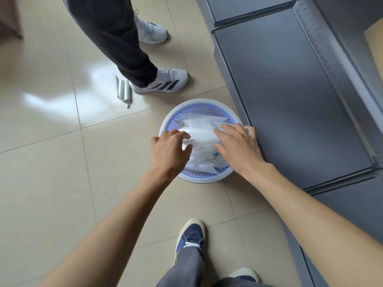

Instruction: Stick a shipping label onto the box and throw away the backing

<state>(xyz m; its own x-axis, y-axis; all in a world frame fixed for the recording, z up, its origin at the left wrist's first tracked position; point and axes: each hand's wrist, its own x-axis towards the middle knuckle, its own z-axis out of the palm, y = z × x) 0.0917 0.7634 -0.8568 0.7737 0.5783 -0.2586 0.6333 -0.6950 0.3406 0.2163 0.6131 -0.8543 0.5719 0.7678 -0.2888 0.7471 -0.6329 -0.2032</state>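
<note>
Hands of the person wearing the camera reach down together over a round white plastic waste basket [165,125] with a lilac perforated inner wall, which stands on the beige tiled floor [51,162] right against the base of a grey metal cabinet [290,100]. The left hand [169,151] lies on the near-left side of the basket's mouth, its fingers curled loosely over the edge of a crumpled sheet of white glossy label backing [202,134]; whether they pinch it or only press on it cannot be told. The right hand [238,145] is spread flat with fingers apart, palm down on the right side of the same sheet, gripping nothing. The backing sits on top of a heap of similar white sheets filling the basket, and a small scrap with a printed barcode [216,156] shows just beside the right hand's thumb. The box of the task is not in view.

Beyond the basket, a second person stands in dark trousers [116,38] and white sports shoes with dark stripes [163,81]. Just left of the nearer shoe, a few rolled grey-white paper strips [123,91] lie on the tiles. At the bottom edge, the wearer's own blue canvas shoe [191,235] with a white lace and grey trouser leg [186,268] are visible.
</note>
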